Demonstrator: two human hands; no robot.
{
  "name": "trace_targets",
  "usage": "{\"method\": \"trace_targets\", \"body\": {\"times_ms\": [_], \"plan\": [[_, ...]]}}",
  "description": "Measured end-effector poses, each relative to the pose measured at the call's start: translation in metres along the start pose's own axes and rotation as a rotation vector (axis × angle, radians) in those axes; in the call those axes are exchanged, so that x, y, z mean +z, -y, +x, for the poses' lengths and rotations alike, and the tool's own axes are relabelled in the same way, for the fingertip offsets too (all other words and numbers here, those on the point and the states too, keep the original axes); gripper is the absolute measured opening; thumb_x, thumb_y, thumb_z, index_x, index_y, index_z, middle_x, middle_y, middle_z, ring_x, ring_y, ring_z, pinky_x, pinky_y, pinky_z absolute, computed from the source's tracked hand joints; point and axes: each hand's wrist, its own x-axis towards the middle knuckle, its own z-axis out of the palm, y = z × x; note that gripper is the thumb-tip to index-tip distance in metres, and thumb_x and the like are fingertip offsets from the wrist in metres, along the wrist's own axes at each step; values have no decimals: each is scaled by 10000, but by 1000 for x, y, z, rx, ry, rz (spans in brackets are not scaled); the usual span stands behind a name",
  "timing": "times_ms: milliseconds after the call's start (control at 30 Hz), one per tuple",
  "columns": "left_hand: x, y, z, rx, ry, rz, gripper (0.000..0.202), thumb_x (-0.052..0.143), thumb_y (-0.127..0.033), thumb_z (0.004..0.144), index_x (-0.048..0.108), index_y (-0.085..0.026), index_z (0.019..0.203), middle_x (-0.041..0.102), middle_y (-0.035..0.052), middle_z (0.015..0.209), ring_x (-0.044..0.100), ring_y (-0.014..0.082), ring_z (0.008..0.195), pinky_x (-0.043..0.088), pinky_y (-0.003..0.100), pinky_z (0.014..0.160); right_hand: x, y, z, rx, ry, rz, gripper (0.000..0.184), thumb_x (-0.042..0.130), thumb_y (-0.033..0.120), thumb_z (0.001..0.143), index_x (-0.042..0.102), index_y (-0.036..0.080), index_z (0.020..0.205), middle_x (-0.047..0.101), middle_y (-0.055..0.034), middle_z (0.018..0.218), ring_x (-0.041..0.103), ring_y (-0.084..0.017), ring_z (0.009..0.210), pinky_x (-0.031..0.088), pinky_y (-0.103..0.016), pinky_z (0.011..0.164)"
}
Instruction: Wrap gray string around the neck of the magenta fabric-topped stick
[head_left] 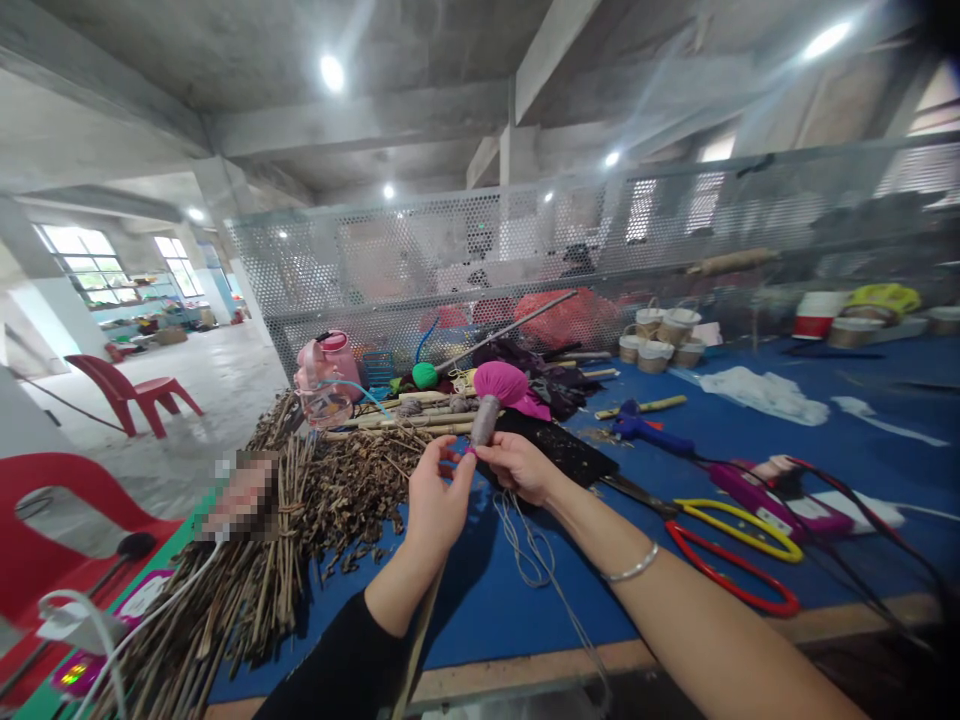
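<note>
My left hand [436,500] and my right hand [517,465] meet above the blue table [525,600]. Between them stands a short grey stick topped with a magenta tuft [501,385]. Both hands have their fingers pinched at the stick's lower end, where a bit of magenta shows. Grey string [525,545] hangs down from under my right hand and runs off toward the table's front edge. A thin bamboo stick [420,630] slants below my left wrist. A silver bangle [636,566] sits on my right forearm.
A heap of dry brown twigs [300,530] lies at the left. Large red and yellow scissors [731,545], a blue glue gun [649,428], a magenta tool with black cables [780,495], a pink bottle [328,375] and small baskets [664,340] are spread around. A perforated metal screen [525,250] backs the table. Red chairs [135,390] stand left.
</note>
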Motion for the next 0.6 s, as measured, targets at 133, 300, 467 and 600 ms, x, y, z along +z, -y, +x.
{"method": "trace_targets", "body": {"times_ms": [133,300,467,600], "plan": [[0,-2,7,-116,33,-106,379,639,-411,685,501,-152,924,493,-63,523,427,62,407,310,174,402,3,1,0,6,25,4,380,731,404,609,484,160,764,275,128,405,129,-19,329,46,-201,319],[-3,-5,15,-256,20,-296,358,685,-265,581,506,-169,875,554,-48,601,492,68,475,352,165,441,6,0,-1,15,39,3,387,740,396,606,499,155,790,283,122,427,143,-20,334,47,-207,324],[-8,1,13,-420,66,-212,182,613,-229,611,543,-178,771,505,-52,527,447,83,432,353,194,440,6,-1,-1,29,32,-3,360,729,398,617,511,154,766,284,121,410,145,-20,317,41,-214,325],[-9,-4,12,104,-121,193,168,558,-246,720,608,-177,865,601,46,763,560,166,713,444,277,673,1,0,1,16,0,-16,350,721,403,621,513,151,745,275,125,386,141,-21,316,50,-208,321]]}}
